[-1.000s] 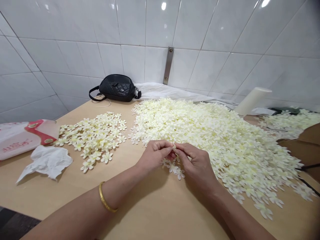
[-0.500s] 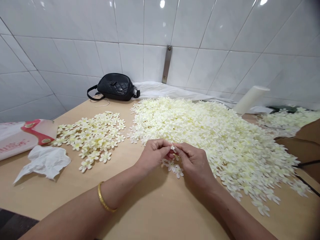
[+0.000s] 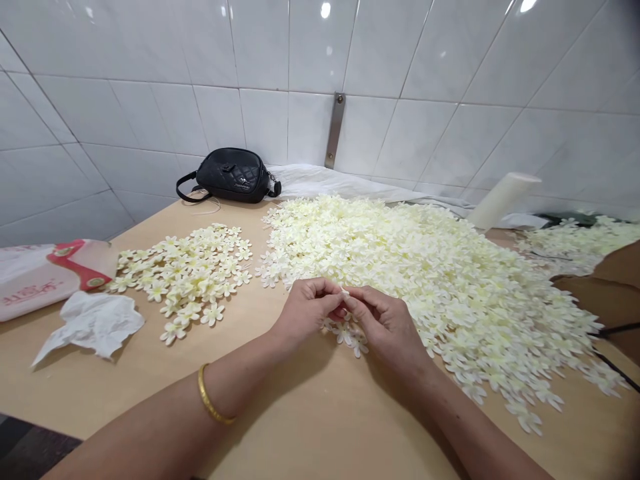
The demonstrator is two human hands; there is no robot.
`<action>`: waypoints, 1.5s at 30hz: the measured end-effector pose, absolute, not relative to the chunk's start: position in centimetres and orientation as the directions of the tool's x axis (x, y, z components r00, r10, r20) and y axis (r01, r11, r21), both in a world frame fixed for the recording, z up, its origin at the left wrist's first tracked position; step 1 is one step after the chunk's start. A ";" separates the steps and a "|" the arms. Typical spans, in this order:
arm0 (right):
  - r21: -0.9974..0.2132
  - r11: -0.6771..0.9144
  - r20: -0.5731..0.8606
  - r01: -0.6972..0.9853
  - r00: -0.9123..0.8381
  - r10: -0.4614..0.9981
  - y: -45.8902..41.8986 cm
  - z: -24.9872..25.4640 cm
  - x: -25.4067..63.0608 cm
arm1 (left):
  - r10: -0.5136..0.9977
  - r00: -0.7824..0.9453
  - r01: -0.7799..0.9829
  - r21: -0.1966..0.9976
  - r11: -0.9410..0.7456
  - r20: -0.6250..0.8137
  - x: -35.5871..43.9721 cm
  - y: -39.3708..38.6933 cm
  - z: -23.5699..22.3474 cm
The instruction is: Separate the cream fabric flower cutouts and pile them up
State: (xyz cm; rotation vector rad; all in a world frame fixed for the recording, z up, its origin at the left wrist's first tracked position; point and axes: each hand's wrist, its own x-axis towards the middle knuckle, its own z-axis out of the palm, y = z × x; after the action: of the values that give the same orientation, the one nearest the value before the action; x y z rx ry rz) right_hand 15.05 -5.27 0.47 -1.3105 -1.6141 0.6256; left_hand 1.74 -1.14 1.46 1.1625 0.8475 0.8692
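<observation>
My left hand (image 3: 306, 309) and my right hand (image 3: 384, 321) meet fingertip to fingertip over the tan table (image 3: 310, 420). Both pinch one small cream fabric flower (image 3: 345, 292) between thumbs and forefingers. A gold bangle (image 3: 209, 396) circles my left wrist. A few loose flowers (image 3: 350, 337) lie right under my hands. The big heap of cream flowers (image 3: 425, 273) spreads behind and to the right of my hands. A smaller, flatter group of flowers (image 3: 190, 273) lies to the left.
A black quilted bag (image 3: 231, 175) sits at the back by the tiled wall. A crumpled white tissue (image 3: 90, 323) and a white-and-red pouch (image 3: 45, 275) lie at the left. A cream roll (image 3: 504, 200) and more flowers (image 3: 580, 243) are at the right.
My hands stay in nearly the same place, fingers working slightly on the pinched flower. The view shifts a little.
</observation>
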 end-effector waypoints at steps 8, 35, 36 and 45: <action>-0.771 0.260 0.392 0.582 0.111 0.913 -5.2 0.2 14.7 | 0.916 0.399 -0.108 0.991 0.079 -0.030 1.9 -1.2 1.1; -0.592 0.363 0.683 0.720 0.208 0.700 -4.1 0.5 18.0 | 0.869 0.181 0.433 0.756 -0.490 0.460 4.6 5.8 5.6; -0.589 0.372 0.686 0.717 0.201 0.699 -4.2 0.6 17.9 | 0.848 0.228 0.465 0.711 -0.527 0.479 4.2 5.0 5.4; -0.562 0.546 0.725 0.622 0.054 0.686 -5.3 0.3 16.3 | 0.933 0.341 0.194 0.963 -0.188 0.114 1.1 -2.9 2.3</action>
State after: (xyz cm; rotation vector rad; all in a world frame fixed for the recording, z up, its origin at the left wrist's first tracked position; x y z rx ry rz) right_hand 16.33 -5.27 0.32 -1.1270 -1.6279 0.0698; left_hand 1.07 -2.88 2.34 1.6272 1.0338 0.9484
